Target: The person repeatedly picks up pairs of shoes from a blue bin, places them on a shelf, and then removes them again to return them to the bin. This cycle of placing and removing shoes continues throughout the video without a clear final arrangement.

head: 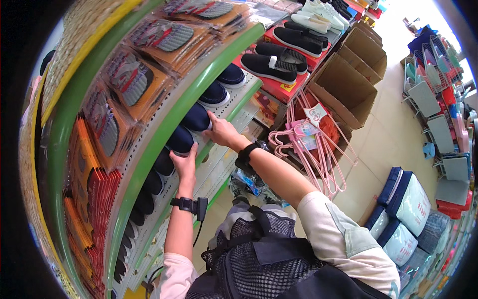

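Two navy slip-on shoes stand side by side on a green-edged shelf, toes outward. My left hand (185, 160) touches the toe of the nearer navy shoe (180, 139), its thumb and fingers spread around the front. On the farther navy shoe (195, 117) rests my right hand (220, 130), its fingers at the toe and outer side. How firmly either hand grips cannot be told. Beyond them are a dark blue shoe with pale stitching (214, 92) and another like it (231, 74). Several dark shoes (152, 182) line the same shelf on the near side.
Packaged insoles (160, 35) fill the shelf above. Black slip-on shoes (269, 68) stand on red boxes at the shelf's end. Pink hangers (317, 138) lie over a carton beside open cardboard boxes (343, 88). Bagged bedding (409, 203) is stacked at right on the tiled floor.
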